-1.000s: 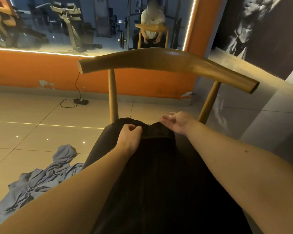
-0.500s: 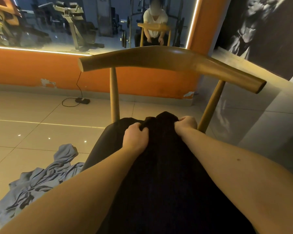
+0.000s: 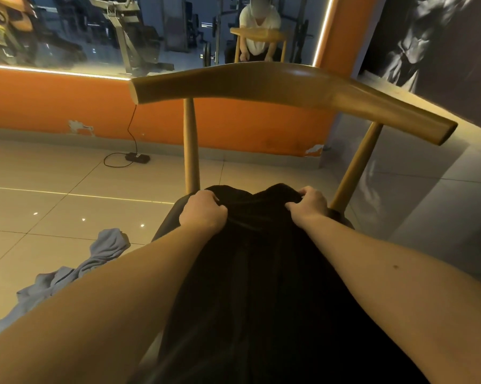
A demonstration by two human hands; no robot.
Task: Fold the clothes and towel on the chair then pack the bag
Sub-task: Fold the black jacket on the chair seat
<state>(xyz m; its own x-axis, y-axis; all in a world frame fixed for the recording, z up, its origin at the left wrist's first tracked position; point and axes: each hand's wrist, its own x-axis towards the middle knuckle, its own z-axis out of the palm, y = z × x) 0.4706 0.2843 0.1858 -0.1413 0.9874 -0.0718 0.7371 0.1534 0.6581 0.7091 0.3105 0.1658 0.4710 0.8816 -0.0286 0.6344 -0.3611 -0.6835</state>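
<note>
I see the black cloth (image 3: 261,273) spread over the seat of the wooden chair (image 3: 261,87), running from the frame's centre down to six o'clock. It is very dark, with faint lengthwise ribs, and I cannot tell whether it is the towel or a garment. Its far edge is bunched into two raised humps just below the chair's back posts.

My left hand (image 3: 203,212) is closed in a fist on the left hump, fingers curled into the fabric. My right hand (image 3: 308,207) is closed the same way on the right hump, at about three o'clock from the left one, with a short sagging stretch of cloth between them. Both forearms reach in from the bottom corners.

At eight o'clock from the cloth, a crumpled grey-blue garment (image 3: 67,278) lies on the tiled floor (image 3: 53,176), partly hidden behind my left forearm. At ten o'clock, near the foot of the orange wall (image 3: 53,103), a small black power adapter (image 3: 137,157) sits on the tiles with its cable running up the wall.

At twelve o'clock, above the curved backrest, a mirror (image 3: 67,37) shows gym machines and the reflection of a seated person in a white top behind a matching chair. I see no bag or other container anywhere in view.
</note>
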